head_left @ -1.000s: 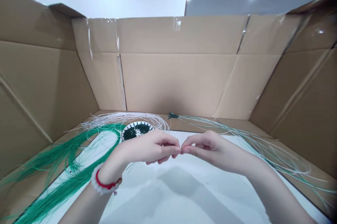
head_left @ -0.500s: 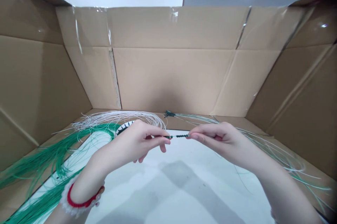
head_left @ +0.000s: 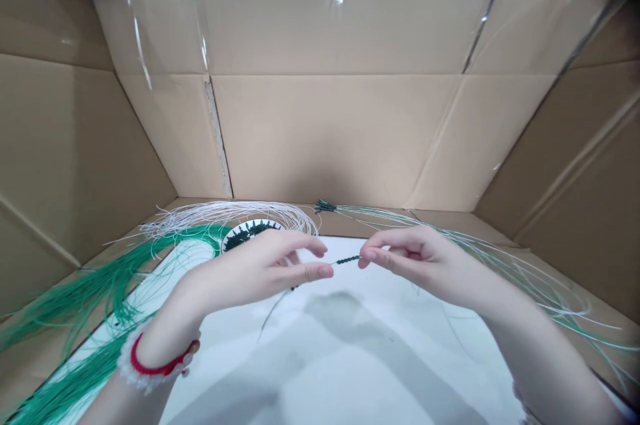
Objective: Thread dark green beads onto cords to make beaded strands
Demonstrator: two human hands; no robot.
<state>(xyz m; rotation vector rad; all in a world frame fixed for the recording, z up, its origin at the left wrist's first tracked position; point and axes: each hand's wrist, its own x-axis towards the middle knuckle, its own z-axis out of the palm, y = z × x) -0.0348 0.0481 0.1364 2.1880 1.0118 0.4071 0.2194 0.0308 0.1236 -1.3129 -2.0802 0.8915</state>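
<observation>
Pinched in right hand [head_left: 420, 255]: dark-beaded strand [head_left: 349, 260] | held over white surface [head_left: 360, 372], toward far edge | left hand [head_left: 263, 266] thumb and forefinger parted, just beside strand | plate [head_left: 269, 222] seen near far-left corner

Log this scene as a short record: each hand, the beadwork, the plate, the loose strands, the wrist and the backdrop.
Right hand: pinching the right end of a beaded strand
Left hand: fingers parted beside the thread; contact unclear
Beaded strand: dark beads in a row between the hands
Plate: white, dark-marked rim, partly hidden by left hand; holds dark beads
Green strands: left side
White strands: behind plate
Left wrist: red-and-white bracelet
Backdrop: cardboard walls
</observation>
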